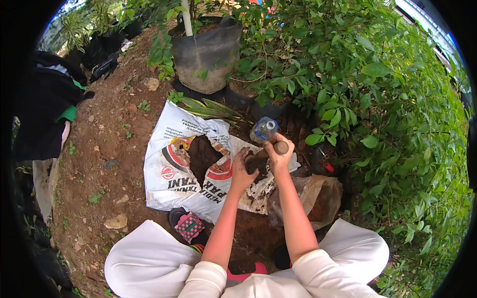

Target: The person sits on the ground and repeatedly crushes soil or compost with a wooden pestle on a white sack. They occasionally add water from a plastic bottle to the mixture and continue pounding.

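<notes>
Brown round-ended handle (281, 147): gripped by right hand (278, 159).
Left hand (242, 172): spread wide, beside dark soil (256, 167).
Clear blue-banded plastic bottle (265, 129): beside right hand.

Pot (203, 62) + bottle (265, 128) bhnd sack (161, 144), soil (201, 154) in sack, plastic bag (323, 198) R, shrubs (397, 114) far R
</notes>
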`<act>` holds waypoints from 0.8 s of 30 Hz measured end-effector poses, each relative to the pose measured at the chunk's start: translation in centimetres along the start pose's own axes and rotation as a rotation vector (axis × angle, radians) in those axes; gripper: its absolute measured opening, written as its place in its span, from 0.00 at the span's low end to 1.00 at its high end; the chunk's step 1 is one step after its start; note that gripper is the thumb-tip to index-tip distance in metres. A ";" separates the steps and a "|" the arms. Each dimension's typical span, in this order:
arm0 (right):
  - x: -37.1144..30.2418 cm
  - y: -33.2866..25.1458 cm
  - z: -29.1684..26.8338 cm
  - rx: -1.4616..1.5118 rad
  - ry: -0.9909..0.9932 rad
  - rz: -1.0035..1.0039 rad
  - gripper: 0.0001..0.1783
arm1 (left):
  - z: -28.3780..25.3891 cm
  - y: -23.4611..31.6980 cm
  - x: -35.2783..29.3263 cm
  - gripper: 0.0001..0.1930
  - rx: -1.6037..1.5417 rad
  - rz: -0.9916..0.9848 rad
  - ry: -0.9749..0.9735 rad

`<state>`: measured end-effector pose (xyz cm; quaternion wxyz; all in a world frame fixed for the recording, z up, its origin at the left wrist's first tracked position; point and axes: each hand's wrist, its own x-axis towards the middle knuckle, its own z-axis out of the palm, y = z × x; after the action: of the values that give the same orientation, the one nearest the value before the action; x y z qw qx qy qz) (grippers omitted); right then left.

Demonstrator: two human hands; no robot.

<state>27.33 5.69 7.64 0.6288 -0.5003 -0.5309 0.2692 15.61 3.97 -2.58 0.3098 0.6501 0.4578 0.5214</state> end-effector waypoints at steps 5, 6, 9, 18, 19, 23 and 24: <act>2.5 3.4 4.3 0.057 -0.079 0.070 0.10 | 3.1 -1.1 4.5 0.20 -0.156 -0.059 -0.158; 3.2 2.6 5.7 0.095 -0.097 0.119 0.10 | 2.5 -3.2 5.4 0.18 -0.223 -0.134 -0.156; 3.7 -1.2 4.9 0.058 -0.101 0.062 0.10 | 2.2 -1.3 7.1 0.13 -0.094 0.128 -0.086; 2.5 2.9 5.3 0.156 -0.046 0.099 0.09 | 2.0 -2.8 6.2 0.10 -0.144 -0.099 -0.089; 3.1 2.6 5.4 0.171 -0.038 0.139 0.09 | 1.7 -3.5 6.5 0.10 -0.131 -0.147 -0.154; 3.4 -1.2 4.8 0.156 0.009 0.092 0.09 | 1.2 -1.4 8.0 0.08 -0.267 -0.054 -0.184; 3.1 -2.0 5.0 0.173 0.011 0.073 0.08 | 0.8 -1.7 7.8 0.07 -0.249 -0.075 -0.208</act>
<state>23.16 9.41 10.36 0.6625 -0.4645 -0.4835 0.3341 16.21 11.83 -1.26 0.4529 0.6396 0.3789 0.4922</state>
